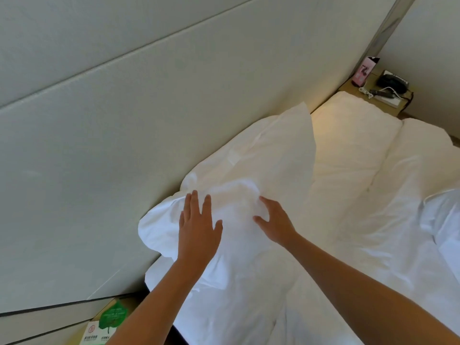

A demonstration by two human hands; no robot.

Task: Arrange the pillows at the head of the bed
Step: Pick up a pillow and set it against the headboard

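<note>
Left hand (198, 229) and right hand (275, 224) press flat on the near pillow (261, 155) against the headboard (124, 120).

Two bare forearms reach forward from the lower edge of the view. The left hand (198, 226) lies flat, palm down, fingers straight and slightly spread, thumb out to the right. The right hand (275, 224) sits just beside it, apart, palm down, its wrist bent and its fingers curved downward at the tips, thumb pointing left. The right arm enters from the lower right corner.
</note>
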